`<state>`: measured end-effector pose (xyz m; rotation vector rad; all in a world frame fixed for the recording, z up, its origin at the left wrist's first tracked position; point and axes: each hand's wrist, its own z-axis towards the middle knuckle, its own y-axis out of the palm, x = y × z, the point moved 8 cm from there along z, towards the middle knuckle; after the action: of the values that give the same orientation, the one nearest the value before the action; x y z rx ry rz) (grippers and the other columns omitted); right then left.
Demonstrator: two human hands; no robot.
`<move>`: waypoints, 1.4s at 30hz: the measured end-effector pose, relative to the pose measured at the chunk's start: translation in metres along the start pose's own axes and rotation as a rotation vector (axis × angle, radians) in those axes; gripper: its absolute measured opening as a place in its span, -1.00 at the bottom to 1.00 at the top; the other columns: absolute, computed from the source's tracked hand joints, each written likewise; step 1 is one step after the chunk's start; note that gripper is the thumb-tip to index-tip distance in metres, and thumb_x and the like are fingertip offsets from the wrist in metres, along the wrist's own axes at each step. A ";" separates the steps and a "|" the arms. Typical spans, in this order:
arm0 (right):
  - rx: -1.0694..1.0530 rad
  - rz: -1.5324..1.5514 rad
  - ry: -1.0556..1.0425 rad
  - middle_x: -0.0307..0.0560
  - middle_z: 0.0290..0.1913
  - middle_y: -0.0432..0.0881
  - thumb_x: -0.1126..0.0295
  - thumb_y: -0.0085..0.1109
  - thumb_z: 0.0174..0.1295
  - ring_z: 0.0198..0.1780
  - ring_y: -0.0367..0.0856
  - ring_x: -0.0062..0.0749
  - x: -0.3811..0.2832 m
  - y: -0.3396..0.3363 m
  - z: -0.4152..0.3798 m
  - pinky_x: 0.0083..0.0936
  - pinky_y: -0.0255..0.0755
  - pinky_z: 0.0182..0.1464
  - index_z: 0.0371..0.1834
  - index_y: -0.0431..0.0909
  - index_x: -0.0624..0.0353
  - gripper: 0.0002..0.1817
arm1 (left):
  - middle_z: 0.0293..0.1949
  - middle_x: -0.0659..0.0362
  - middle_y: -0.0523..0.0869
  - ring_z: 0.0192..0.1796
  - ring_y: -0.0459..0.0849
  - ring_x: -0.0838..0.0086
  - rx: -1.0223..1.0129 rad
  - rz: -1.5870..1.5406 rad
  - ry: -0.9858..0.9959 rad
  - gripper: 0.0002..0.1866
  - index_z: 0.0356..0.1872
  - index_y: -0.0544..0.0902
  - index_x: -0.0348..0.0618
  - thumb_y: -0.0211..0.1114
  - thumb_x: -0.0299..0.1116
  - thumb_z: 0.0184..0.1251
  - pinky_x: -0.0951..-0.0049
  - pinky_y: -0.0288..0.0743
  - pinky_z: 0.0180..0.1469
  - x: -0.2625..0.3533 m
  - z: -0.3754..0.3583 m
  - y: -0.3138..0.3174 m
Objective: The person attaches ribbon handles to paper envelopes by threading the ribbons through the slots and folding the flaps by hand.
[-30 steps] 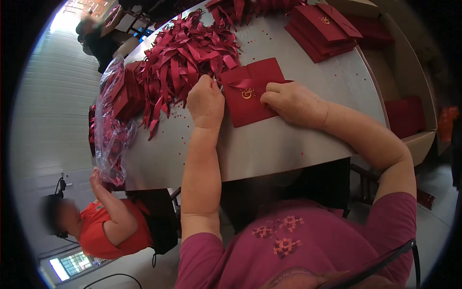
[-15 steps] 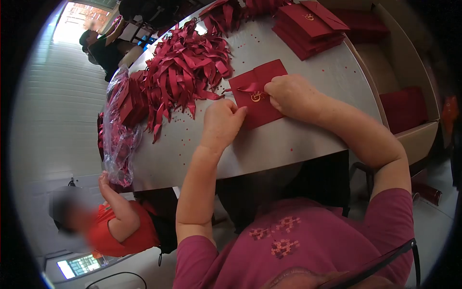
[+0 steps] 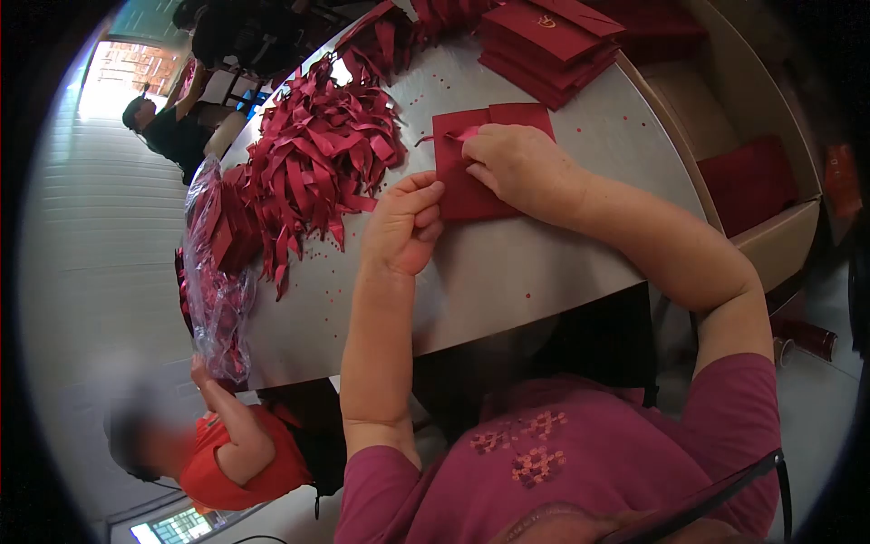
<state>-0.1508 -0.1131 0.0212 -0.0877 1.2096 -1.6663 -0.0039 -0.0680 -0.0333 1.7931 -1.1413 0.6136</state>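
A flat dark red paper gift bag [image 3: 476,199] lies on the metal table in front of me, its gold print covered by my fingers. My right hand [image 3: 526,168] rests over it, the fingers closed on a short red ribbon [image 3: 464,134] near the bag's upper part. At the bag's left edge, my left hand [image 3: 408,218] pinches with thumb and fingertips, the other fingers curled in. To the left of the bag is a large heap of loose red ribbons [image 3: 317,150].
Stacked red bags [image 3: 548,45] stand at the back of the metal table [image 3: 580,254]. An open cardboard box [image 3: 779,240] with red bags adjoins it on the right. Clear plastic wrap [image 3: 213,299] holds red items at left. A co-worker in red [image 3: 245,458] stands there; another person [image 3: 172,136] is farther off.
The bag has turned slightly and lies more squarely. My right hand has moved up and left over the gold print with the ribbon. My left hand has turned, its fingers now pinched at the edge.
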 end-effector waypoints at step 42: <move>-0.129 0.479 0.049 -0.09 -0.37 0.61 0.57 0.26 0.04 -0.29 0.61 -0.35 0.005 0.001 0.010 -0.46 0.47 -0.21 -0.38 0.63 0.27 -0.92 | -0.46 0.33 0.59 -0.55 0.44 0.68 -0.028 -0.010 0.174 -0.86 -0.22 0.55 -0.14 0.35 -0.49 0.27 0.62 0.29 -0.52 -0.002 -0.002 0.003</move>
<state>-0.1466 -0.1230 0.0230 0.1544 1.2578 -1.1791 -0.0076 -0.0662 -0.0327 1.6848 -1.0178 0.7295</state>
